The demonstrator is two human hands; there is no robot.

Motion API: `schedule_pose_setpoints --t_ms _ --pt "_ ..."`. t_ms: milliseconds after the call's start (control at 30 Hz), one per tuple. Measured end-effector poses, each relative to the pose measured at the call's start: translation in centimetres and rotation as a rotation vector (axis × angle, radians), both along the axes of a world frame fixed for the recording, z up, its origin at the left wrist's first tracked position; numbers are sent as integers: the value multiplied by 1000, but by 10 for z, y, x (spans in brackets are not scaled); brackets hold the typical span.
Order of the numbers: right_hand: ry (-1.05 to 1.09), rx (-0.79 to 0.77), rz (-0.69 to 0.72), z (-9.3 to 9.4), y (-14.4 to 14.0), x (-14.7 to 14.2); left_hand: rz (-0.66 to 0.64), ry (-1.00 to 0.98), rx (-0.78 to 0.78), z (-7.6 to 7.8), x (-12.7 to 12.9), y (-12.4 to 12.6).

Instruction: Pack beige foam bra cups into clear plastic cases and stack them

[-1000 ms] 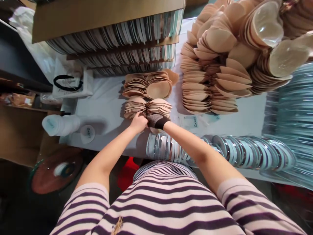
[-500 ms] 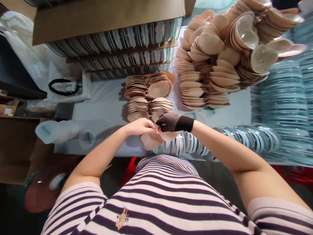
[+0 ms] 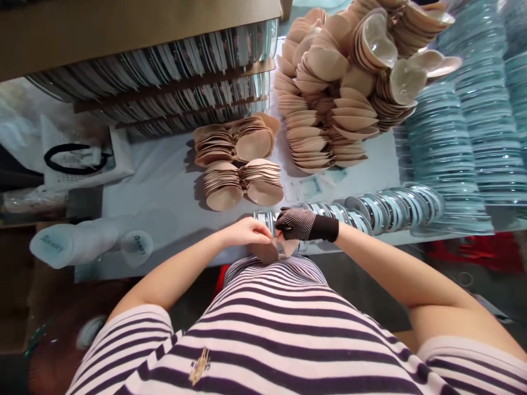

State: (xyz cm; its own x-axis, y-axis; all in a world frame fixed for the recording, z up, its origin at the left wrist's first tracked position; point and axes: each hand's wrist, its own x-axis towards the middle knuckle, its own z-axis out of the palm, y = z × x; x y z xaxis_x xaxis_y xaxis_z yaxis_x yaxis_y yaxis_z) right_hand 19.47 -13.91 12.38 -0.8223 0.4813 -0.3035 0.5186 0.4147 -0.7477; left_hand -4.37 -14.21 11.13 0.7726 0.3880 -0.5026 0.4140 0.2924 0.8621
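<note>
Close to my body at the table's front edge, my left hand (image 3: 250, 231) is bare, its fingers pinched together on the middle of a beige stick-on bra (image 3: 265, 252). My right hand (image 3: 295, 224), in a dark dotted glove, is closed on the same bra from the other side. The two cups hang below my fingers; what joins them is hidden. Just beyond lie two nested stacks of beige bras, the nearer stack (image 3: 224, 197) and the farther stack (image 3: 252, 144). A row of clear round cases (image 3: 370, 211) runs beside and behind my right hand.
A large heap of beige bra cups (image 3: 313, 140) fills the back right. Tall stacks of clear cases (image 3: 432, 148) stand at far right. A cardboard box (image 3: 123, 27) holds packed cases at back left. Printed translucent film covers (image 3: 53, 246) lie at left, near a black-handled bag (image 3: 119, 159).
Both hands have drawn the bra down toward my body, away from the nearer stack, which now shows fully. The camera view has shifted a little to the right.
</note>
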Motion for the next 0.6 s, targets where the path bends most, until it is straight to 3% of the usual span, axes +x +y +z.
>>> schedule_pose_setpoints --t_ms 100,200,367,467,600 --pt "-37 -58 -21 -13 8 8 -30 -70 -101 -21 2 7" --pt "44 -198 -29 -26 13 9 -1 -128 -123 -30 11 12" --pt "53 -236 -166 -35 15 13 67 -64 -30 -16 24 11" --pt "78 -244 -231 -26 13 17 79 -60 -27 -4 25 8" --pt "238 -314 -202 -8 10 18 40 -122 -50 6 24 8"
